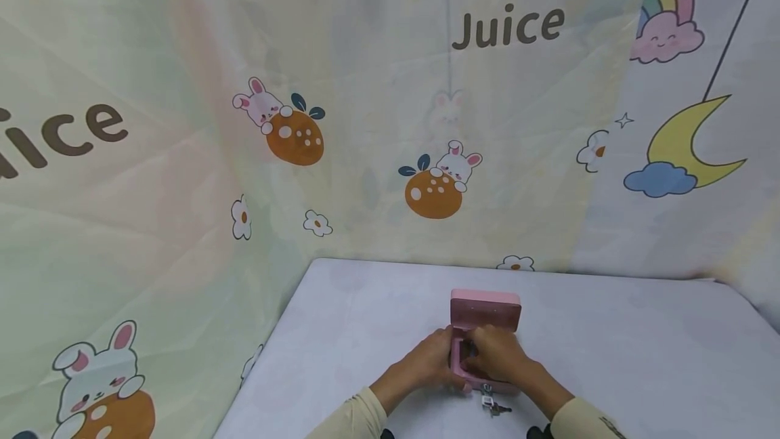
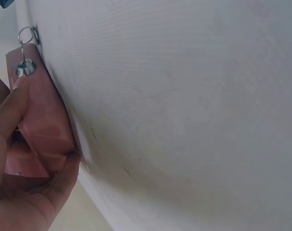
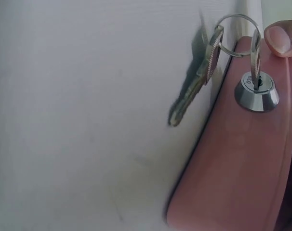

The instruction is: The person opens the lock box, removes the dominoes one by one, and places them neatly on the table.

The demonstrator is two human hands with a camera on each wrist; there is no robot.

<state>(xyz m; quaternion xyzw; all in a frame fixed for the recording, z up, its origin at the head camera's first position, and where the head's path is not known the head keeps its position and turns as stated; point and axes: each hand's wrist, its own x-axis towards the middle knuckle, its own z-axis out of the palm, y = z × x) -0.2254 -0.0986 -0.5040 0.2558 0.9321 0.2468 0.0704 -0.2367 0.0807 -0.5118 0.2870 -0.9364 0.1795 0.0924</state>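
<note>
A pink metal lockbox point(image 1: 485, 314) stands on the table with its lid raised. My left hand point(image 1: 435, 360) grips the box's left side; in the left wrist view its thumb point(image 2: 15, 108) lies near the lock and a fingertip presses the lower corner. Down into the box reaches my right hand point(image 1: 501, 356), its fingers bent. Its fingertips are hidden, so I cannot tell whether they hold anything. A silver lock point(image 3: 258, 94) on the front face has a key in it. From that key's ring hangs a second key point(image 3: 196, 84), close to the tabletop.
The white-covered table point(image 1: 365, 303) extends around the box on both sides. Behind and to the left hang printed curtains point(image 1: 365, 120) with rabbits, fruit and lettering. Pale sleeves point(image 1: 353, 419) cover both forearms.
</note>
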